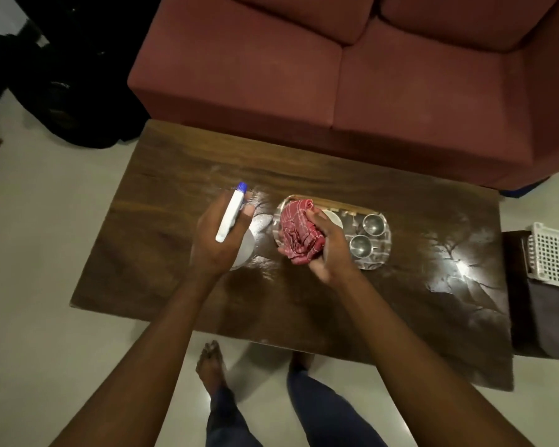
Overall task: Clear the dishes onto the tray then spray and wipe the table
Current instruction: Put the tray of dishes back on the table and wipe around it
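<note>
My left hand [215,240] grips a white spray bottle [230,216] with a blue nozzle, held over the middle of the dark wooden table [162,253]. My right hand [328,250] holds a bunched red striped cloth [299,232] above the left part of the tray [383,253]. On the tray stand two steel cups [372,223] and a white dish [334,217] partly hidden behind my right hand. Wet streaks shine on the tabletop around the tray.
A red sofa [336,75] stands close behind the table. A white perforated basket [554,253] sits on a dark stool at the right. Black bags [62,75] lie on the floor at the far left. My legs and bare feet are at the table's near edge.
</note>
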